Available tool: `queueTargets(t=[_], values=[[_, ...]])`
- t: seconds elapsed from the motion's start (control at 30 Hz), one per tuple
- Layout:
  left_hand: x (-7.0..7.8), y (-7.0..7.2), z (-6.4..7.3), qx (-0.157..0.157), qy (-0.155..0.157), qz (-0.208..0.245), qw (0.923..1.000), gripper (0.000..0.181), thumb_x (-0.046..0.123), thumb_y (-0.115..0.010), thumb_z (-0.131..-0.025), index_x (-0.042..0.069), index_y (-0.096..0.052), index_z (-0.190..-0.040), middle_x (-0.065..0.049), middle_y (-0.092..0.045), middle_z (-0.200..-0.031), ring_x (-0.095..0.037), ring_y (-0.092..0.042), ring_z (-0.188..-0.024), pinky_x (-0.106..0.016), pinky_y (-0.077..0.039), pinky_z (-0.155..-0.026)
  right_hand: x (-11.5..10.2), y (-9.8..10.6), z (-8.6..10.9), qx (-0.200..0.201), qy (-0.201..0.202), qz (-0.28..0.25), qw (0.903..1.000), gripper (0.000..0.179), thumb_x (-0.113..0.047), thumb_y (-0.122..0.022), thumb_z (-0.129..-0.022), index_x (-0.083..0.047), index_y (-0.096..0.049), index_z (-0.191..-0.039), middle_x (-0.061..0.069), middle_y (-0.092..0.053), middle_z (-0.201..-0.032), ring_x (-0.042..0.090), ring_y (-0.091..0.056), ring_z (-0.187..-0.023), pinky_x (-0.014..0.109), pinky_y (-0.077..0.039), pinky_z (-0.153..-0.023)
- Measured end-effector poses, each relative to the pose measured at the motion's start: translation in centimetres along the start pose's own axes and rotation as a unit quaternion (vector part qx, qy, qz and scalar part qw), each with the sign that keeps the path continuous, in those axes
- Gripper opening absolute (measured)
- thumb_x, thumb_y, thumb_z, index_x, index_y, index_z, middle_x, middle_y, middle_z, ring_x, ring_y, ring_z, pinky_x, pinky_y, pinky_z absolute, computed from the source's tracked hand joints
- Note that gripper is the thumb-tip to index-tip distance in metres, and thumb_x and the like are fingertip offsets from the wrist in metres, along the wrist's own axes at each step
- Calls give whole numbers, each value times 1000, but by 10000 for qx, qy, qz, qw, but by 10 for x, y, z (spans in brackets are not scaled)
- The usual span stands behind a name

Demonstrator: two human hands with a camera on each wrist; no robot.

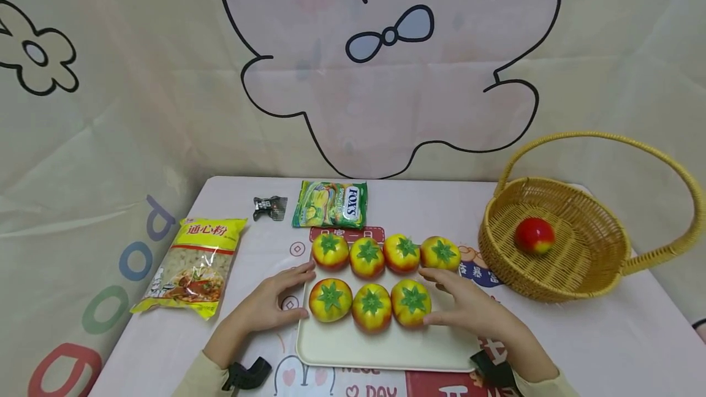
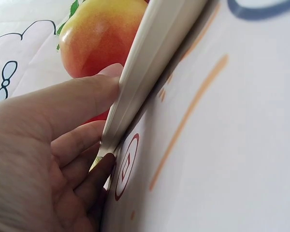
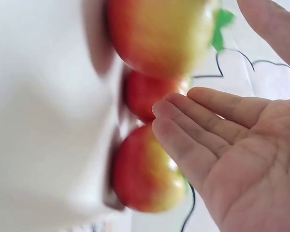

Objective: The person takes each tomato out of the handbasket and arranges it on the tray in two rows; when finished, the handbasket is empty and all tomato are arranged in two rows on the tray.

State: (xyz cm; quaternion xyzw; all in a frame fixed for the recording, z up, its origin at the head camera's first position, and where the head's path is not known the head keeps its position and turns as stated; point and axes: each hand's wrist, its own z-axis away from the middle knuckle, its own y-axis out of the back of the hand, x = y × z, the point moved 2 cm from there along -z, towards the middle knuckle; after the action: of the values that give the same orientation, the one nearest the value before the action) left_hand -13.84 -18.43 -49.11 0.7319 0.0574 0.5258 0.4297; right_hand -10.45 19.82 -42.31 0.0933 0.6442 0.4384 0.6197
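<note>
In the head view a cream tray (image 1: 386, 351) lies on the table, with two rows of round yellow-red fruits with green star-shaped caps. My left hand (image 1: 278, 302) is at the tray's left edge; in the left wrist view its thumb (image 2: 94, 92) touches the rim (image 2: 145, 58) and the other fingers extend along the side. Over the tray's right part, my right hand (image 1: 469, 305) is spread and holds nothing. Its thumb is at the front-row end fruit (image 1: 411, 303), its fingers near the back-row end fruit (image 1: 440, 253). In the right wrist view the fingers are nearly straight beside the fruits (image 3: 147, 169).
A wicker basket (image 1: 557, 283) with a tall handle stands at the right, one red fruit (image 1: 534, 236) inside. To the left lies a yellow pasta bag (image 1: 193, 268). Behind the tray are a green Fox's packet (image 1: 331, 204) and a small black wrapped piece (image 1: 269, 207).
</note>
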Motion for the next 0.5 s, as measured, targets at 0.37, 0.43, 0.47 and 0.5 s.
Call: queueTargets(t=[0.37,0.43,0.47,0.5], values=[[-1,-1,-1,42,-153,-17,9999,68,42,-75,-76,22,-52,-137,5,-39,-150,-26,-38,-137,-55,-33,-109,11,43,21,1425,23,469,9887,64,-32,-72,-83,-5,-47,-136,16,-54,-135,39,-54,-119,56,-47,-95],[-1,-1,1,66,-134,-47,9999,68,42,-75,-76,23,-52,-137,5,-40,-149,-27,-39,-137,-55,-34,-108,15,51,24,1658,-46,484,9850,63,-30,-70,-85,-6,-46,-137,17,-53,-135,39,-52,-122,57,-46,-96],[-2,-1,1,70,-127,-70,9999,68,42,-75,-76,23,-52,-137,6,-40,-149,-27,-39,-137,-55,-34,-108,17,55,26,1783,-102,529,9825,62,-29,-70,-85,-6,-46,-137,17,-53,-135,39,-51,-122,57,-45,-96],[-2,-1,1,63,-118,-100,9999,68,43,-75,-77,24,-51,-137,6,-40,-149,-26,-39,-137,-54,-34,-108,19,59,28,1923,-158,574,9795,62,-28,-70,-85,-6,-45,-138,17,-53,-135,39,-50,-123,57,-44,-96]])
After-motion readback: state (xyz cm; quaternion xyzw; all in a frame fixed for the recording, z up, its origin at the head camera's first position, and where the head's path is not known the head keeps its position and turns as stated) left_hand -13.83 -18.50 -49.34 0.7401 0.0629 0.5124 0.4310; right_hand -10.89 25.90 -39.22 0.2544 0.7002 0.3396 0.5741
